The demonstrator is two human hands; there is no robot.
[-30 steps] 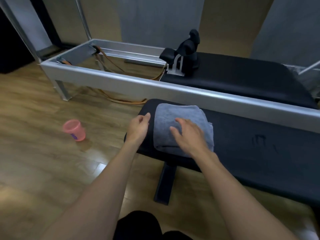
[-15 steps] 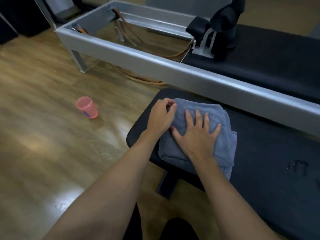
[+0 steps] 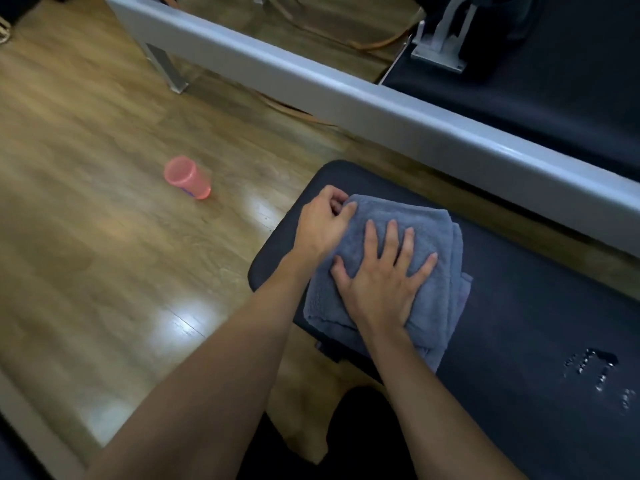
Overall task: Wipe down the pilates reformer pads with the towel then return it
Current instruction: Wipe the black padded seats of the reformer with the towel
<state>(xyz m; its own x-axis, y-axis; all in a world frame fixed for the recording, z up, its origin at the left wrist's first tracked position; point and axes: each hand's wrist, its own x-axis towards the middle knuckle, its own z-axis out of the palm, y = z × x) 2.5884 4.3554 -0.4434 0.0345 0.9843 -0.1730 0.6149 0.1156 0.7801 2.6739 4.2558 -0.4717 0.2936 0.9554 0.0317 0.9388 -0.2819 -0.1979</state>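
A folded grey-blue towel (image 3: 429,237) lies on the left end of a long black pad (image 3: 536,323). My right hand (image 3: 381,275) rests flat on top of the towel with its fingers spread. My left hand (image 3: 322,223) is curled around the towel's far-left corner, pinching the fabric. A patch of water drops (image 3: 595,372) glistens on the pad to the right of the towel. A second black pad, the reformer carriage (image 3: 554,98), sits beyond the silver frame rail (image 3: 398,112).
A pink plastic cup (image 3: 187,176) lies on the wooden floor to the left of the pad. Orange cords (image 3: 363,46) run inside the reformer frame. A white bracket (image 3: 440,39) with black shoulder rests stands on the carriage. A frame leg (image 3: 166,69) reaches the floor.
The view has tilted down and come closer. My right hand moved from the towel's near edge onto its middle, and my left hand went from the bare pad to gripping the towel's corner.
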